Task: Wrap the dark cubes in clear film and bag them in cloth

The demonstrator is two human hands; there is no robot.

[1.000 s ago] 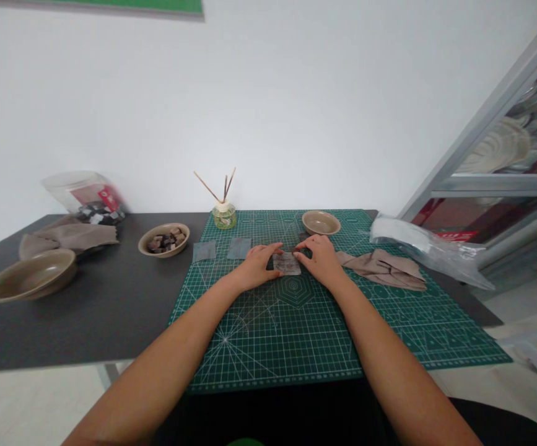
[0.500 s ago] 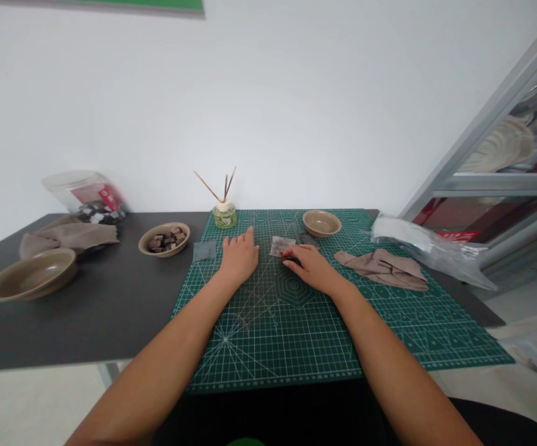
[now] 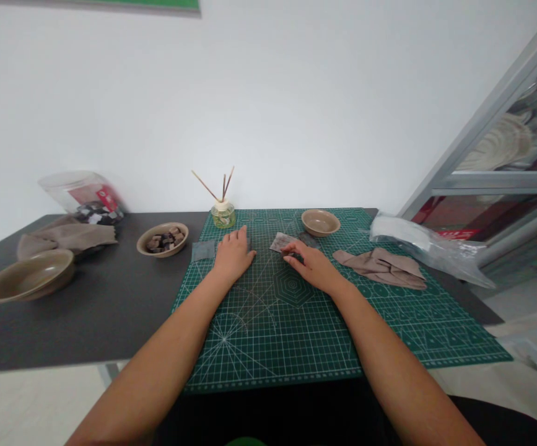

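My left hand (image 3: 233, 255) lies palm down on the green cutting mat (image 3: 268, 347), fingers stretched out. Just left of it is a small translucent grey square (image 3: 203, 250). My right hand (image 3: 309, 266) is bent over the near right corner of a small pale, speckled square (image 3: 281, 241), its fingertips on that corner and its thumb lower down. What lies under these fingers is partly hidden. Behind the right hand shows part of a dark translucent piece (image 3: 308, 239), close to a tan bowl (image 3: 321, 223).
A bowl of brown and dark cubes (image 3: 162, 240) and a larger tan bowl (image 3: 29, 275) stand left. Behind are a brown cloth (image 3: 68, 238) and a clear tub (image 3: 82, 192). A reed diffuser (image 3: 223, 214) stands near the wall. Right are another cloth (image 3: 382, 267) and a plastic bag (image 3: 428, 248).
My left hand has shifted slightly left, nearer the translucent square. The pale square has turned a little under my right fingertips, and the right thumb has come away from the index finger.
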